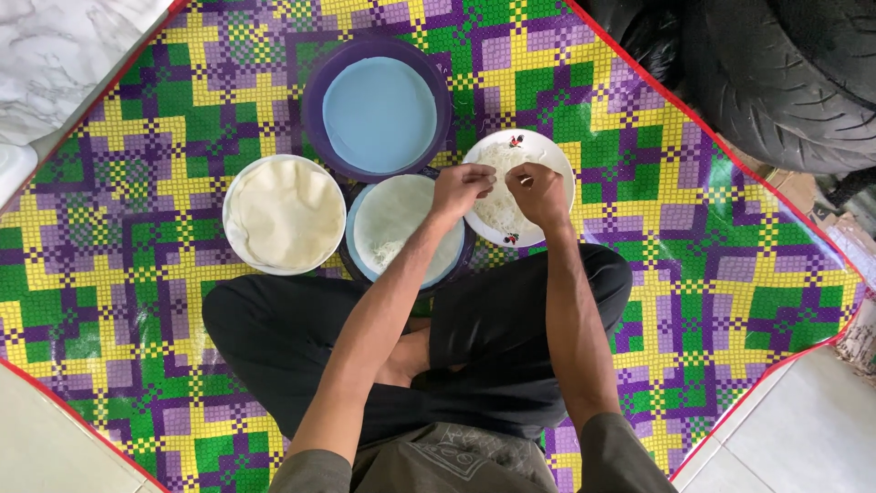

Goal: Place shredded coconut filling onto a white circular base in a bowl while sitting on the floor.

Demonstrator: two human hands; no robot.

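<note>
Nearest me I see crossed legs in black trousers (493, 319) on a glossy woven-pattern mat of green, yellow and purple squares (119, 274). Beyond the knees, my left hand (462, 187) and right hand (537, 190) both pinch thin white noodle strands (500, 205) over a round white bowl (558, 164). Just beside it lies a pale wrapper sheet on a blue plate (401, 224), then a white bowl of stacked soft wrappers (285, 215). Farthest sits a purple basin of smooth water (379, 108).

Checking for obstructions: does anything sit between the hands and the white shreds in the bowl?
Nothing visible does. The left hand and right hand are both over the white bowl, fingers at the white shreds.
</note>
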